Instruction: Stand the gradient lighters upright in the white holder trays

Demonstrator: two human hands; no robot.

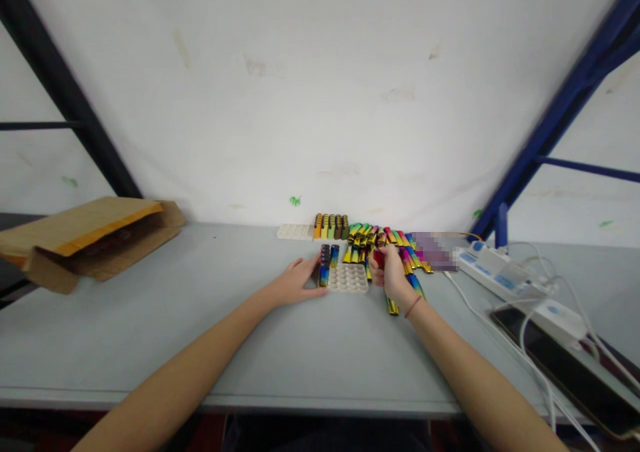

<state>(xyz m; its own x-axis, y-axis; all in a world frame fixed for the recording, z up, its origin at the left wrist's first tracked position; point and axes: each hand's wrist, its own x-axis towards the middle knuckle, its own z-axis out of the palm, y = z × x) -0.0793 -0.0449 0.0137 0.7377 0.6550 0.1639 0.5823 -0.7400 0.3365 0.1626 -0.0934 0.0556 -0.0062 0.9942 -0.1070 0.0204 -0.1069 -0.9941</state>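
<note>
A white tray (351,280) with round holes lies on the grey table (200,319), and a few rainbow-coloured tubes (327,260) stand in its left edge. My left hand (299,282) rests flat on the table, fingers spread, touching the tray's left side. My right hand (391,275) is closed around a red tube (379,259) just right of the tray. A heap of rainbow tubes (385,242) lies behind and beside that hand.
A second white tray (295,232) with several upright tubes (331,226) stands by the wall. An open cardboard box (85,242) lies at the left. Power strips (493,269), white cables and a phone (565,365) fill the right side.
</note>
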